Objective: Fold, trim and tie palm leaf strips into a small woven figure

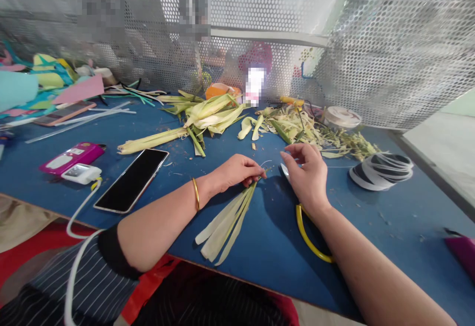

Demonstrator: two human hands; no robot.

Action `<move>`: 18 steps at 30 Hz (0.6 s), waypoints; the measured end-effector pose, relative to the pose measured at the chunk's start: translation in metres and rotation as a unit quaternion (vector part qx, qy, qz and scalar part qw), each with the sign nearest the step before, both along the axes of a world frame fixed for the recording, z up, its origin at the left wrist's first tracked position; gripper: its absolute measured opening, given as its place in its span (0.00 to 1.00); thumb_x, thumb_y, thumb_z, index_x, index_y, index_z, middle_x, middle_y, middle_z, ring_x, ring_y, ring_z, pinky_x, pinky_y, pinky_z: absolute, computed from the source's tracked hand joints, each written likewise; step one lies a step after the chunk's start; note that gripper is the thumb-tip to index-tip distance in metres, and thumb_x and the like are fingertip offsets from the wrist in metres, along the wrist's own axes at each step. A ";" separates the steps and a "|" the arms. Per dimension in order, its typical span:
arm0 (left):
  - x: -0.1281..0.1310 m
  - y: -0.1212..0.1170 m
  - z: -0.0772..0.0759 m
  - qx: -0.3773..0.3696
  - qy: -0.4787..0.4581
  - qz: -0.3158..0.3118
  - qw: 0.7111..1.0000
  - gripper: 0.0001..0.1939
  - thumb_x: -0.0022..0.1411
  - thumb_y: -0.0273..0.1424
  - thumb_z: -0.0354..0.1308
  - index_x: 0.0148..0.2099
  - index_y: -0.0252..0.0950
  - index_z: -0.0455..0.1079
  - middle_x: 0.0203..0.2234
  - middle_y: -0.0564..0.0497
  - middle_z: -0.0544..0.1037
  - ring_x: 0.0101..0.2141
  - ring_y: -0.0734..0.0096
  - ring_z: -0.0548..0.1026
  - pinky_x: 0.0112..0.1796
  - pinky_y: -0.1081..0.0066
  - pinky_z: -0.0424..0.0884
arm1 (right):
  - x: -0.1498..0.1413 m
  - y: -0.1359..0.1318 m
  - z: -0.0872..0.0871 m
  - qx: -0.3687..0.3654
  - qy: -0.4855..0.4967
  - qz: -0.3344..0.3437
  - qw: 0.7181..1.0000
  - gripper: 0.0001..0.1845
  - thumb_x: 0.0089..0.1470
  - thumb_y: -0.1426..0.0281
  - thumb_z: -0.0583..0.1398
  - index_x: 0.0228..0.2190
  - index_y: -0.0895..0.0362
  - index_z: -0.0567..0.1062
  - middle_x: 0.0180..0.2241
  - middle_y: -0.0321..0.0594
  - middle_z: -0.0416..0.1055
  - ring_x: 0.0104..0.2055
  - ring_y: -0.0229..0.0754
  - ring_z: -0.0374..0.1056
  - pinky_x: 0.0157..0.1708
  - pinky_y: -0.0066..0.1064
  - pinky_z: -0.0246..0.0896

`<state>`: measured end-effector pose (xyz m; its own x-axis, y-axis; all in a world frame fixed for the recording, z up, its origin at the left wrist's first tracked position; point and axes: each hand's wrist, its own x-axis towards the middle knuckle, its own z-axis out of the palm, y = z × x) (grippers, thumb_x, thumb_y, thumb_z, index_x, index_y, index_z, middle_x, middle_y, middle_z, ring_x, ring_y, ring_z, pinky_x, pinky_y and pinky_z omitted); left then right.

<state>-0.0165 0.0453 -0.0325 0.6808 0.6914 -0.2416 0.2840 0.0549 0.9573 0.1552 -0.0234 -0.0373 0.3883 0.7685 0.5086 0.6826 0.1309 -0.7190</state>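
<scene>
Left hand [249, 171] pinches the leaf strips [228, 224], which fan out below it. Right hand [306, 172], loosely curled, hovers by the scissors [313, 242].

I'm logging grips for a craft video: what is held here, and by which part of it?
The left hand pinches a bundle of pale leaf strips by its narrow, gathered end; the right hand seems to hold nothing.
</scene>
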 end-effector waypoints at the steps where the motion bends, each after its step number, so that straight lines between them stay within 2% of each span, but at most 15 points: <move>1: 0.000 0.000 0.000 -0.006 -0.004 0.001 1.000 0.12 0.57 0.35 0.60 0.32 0.31 0.77 0.20 0.53 0.71 0.21 0.80 0.65 0.23 0.76 0.62 | 0.000 -0.001 0.001 0.006 -0.013 0.016 1.000 0.08 0.56 0.64 0.60 0.30 0.54 0.75 0.32 0.40 0.71 0.34 0.44 0.66 0.37 0.34 0.60; 4: 0.000 0.000 -0.002 -0.006 -0.017 -0.002 1.000 0.13 0.56 0.37 0.61 0.31 0.31 0.76 0.19 0.54 0.69 0.21 0.79 0.64 0.23 0.76 0.62 | -0.004 -0.002 0.002 -0.062 -0.037 0.111 0.991 0.12 0.56 0.63 0.60 0.24 0.53 0.76 0.29 0.39 0.71 0.33 0.43 0.66 0.35 0.33 0.59; 6: 0.000 0.001 -0.005 0.000 -0.021 0.000 1.000 0.14 0.55 0.39 0.63 0.28 0.31 0.74 0.18 0.55 0.69 0.21 0.79 0.64 0.23 0.76 0.61 | -0.007 -0.001 0.000 -0.115 -0.031 0.142 0.983 0.10 0.54 0.63 0.61 0.24 0.52 0.77 0.28 0.38 0.72 0.32 0.42 0.66 0.33 0.33 0.58; 12: 0.000 0.001 -0.006 -0.007 -0.006 -0.005 1.000 0.12 0.56 0.38 0.62 0.30 0.32 0.75 0.20 0.54 0.71 0.22 0.80 0.64 0.22 0.77 0.56 | -0.009 0.004 -0.010 -0.153 0.048 0.134 0.978 0.09 0.52 0.64 0.61 0.23 0.53 0.75 0.23 0.35 0.69 0.26 0.40 0.61 0.28 0.31 0.53; 18: 0.000 0.002 -0.004 -0.022 -0.020 0.029 0.999 0.11 0.56 0.36 0.61 0.31 0.32 0.76 0.19 0.56 0.70 0.19 0.83 0.59 0.21 0.76 0.50 | -0.007 0.005 -0.011 -0.170 0.052 0.154 0.972 0.10 0.53 0.65 0.57 0.22 0.53 0.71 0.19 0.33 0.62 0.24 0.39 0.57 0.25 0.31 0.49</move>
